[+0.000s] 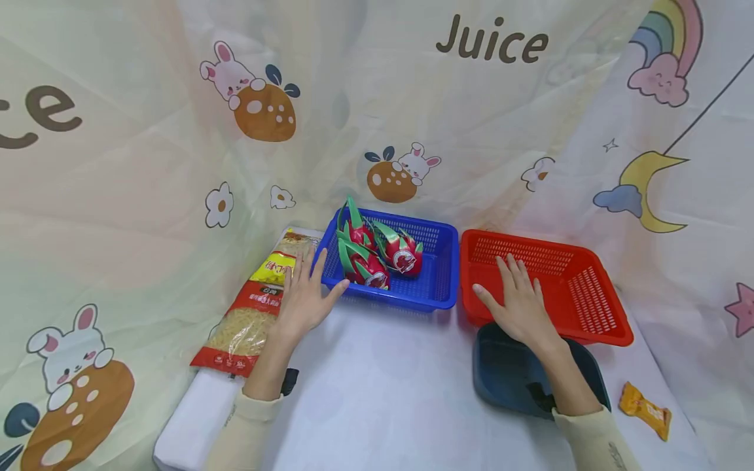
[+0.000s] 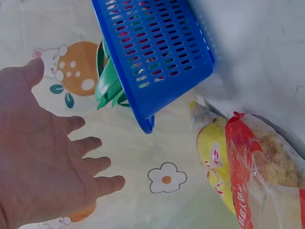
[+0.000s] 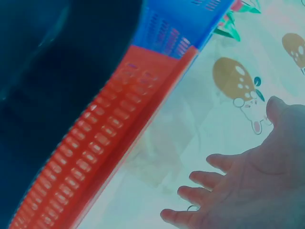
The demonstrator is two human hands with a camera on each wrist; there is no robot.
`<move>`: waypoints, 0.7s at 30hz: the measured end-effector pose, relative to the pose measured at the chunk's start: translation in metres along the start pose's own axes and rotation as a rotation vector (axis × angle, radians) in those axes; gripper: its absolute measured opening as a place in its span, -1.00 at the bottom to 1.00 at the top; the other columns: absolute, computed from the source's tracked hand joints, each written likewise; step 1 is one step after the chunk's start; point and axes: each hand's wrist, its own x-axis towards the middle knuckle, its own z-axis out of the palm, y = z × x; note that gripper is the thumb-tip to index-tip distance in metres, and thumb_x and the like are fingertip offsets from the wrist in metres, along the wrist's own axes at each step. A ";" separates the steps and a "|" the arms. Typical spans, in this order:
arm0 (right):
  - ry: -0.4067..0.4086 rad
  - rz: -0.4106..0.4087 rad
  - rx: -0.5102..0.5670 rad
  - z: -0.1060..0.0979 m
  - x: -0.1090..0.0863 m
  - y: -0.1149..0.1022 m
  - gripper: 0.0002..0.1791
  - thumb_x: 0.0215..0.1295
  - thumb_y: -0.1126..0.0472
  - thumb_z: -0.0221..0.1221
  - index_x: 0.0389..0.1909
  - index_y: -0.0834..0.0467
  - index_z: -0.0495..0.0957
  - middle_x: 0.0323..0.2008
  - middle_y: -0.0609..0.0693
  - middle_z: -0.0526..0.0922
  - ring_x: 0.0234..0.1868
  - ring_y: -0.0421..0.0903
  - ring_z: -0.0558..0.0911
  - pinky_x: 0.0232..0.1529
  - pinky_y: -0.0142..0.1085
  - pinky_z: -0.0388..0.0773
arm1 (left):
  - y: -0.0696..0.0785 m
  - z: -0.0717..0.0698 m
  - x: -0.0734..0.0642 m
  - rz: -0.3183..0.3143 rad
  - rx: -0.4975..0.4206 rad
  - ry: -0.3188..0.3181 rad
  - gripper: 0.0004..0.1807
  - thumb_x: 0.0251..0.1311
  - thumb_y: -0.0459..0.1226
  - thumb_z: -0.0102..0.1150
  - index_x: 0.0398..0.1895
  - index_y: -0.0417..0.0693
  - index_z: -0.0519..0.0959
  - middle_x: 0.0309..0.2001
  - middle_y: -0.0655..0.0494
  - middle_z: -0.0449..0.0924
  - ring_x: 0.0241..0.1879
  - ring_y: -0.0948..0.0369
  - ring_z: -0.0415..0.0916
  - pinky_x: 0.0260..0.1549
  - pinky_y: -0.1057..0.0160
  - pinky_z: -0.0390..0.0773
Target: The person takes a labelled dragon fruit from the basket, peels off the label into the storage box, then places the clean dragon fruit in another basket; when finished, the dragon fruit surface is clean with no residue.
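My left hand (image 1: 305, 302) hovers with spread fingers near the front left corner of a blue basket (image 1: 438, 275), overlapping the edge of the noodle packs in the head view. It holds nothing. Inside the blue basket, toward its left, lie three red dragon fruits (image 1: 405, 254) with green leaf tips. My right hand (image 1: 521, 304), fingers also spread and holding nothing, is over the front of a red basket (image 1: 554, 268). Below that wrist stands a dark blue bin (image 1: 501, 373), partly hidden by the forearm.
On the left lie a red-ended noodle pack (image 1: 238, 327) and a yellow-labelled pack (image 1: 277, 265). An orange-wrapped snack (image 1: 645, 410) rests at the right of the white table (image 1: 365, 392). A printed cloth (image 1: 330, 78) hangs behind the baskets.
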 end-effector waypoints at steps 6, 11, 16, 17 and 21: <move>-0.010 -0.015 0.017 0.001 0.014 -0.012 0.07 0.49 -0.44 -0.08 0.70 0.15 -0.20 0.68 0.23 -0.24 0.65 0.32 -0.24 0.49 0.46 -0.36 | 0.000 -0.002 0.002 -0.014 -0.030 -0.005 0.08 0.39 0.41 -0.10 0.73 0.03 -0.15 0.71 -0.10 -0.36 0.66 -0.14 -0.52 0.55 -0.32 -0.38; -0.006 -0.028 0.037 0.008 0.030 -0.022 0.06 0.48 -0.45 -0.07 0.70 0.13 -0.16 0.69 0.21 -0.20 0.66 0.28 -0.20 0.53 0.41 -0.30 | -0.002 -0.007 0.004 0.000 -0.092 0.005 0.06 0.42 0.38 -0.10 0.72 0.01 -0.15 0.71 -0.06 -0.40 0.66 -0.12 -0.52 0.55 -0.33 -0.36; 0.009 -0.057 0.067 0.017 0.044 -0.030 0.03 0.49 -0.40 -0.03 0.71 0.09 -0.15 0.69 0.17 -0.17 0.66 0.27 -0.14 0.54 0.38 -0.21 | -0.005 -0.009 0.004 -0.019 -0.162 0.022 0.05 0.41 0.39 -0.08 0.72 0.01 -0.12 0.71 -0.09 -0.33 0.66 -0.13 -0.44 0.54 -0.37 -0.27; 0.010 -0.059 0.072 0.019 0.046 -0.032 0.02 0.49 -0.41 -0.02 0.71 0.07 -0.15 0.69 0.16 -0.17 0.66 0.27 -0.12 0.53 0.39 -0.16 | -0.006 -0.008 0.004 -0.030 -0.173 0.026 0.06 0.40 0.40 -0.08 0.72 0.02 -0.11 0.71 -0.09 -0.32 0.66 -0.13 -0.42 0.53 -0.40 -0.21; 0.001 -0.068 0.102 0.021 0.056 -0.042 0.02 0.47 -0.40 0.01 0.70 0.06 -0.11 0.69 0.13 -0.17 0.63 0.31 -0.01 0.45 0.44 0.05 | -0.011 -0.006 0.004 -0.072 -0.240 0.060 0.03 0.40 0.38 -0.04 0.71 0.03 -0.03 0.69 -0.14 -0.24 0.65 -0.19 -0.30 0.44 -0.49 0.02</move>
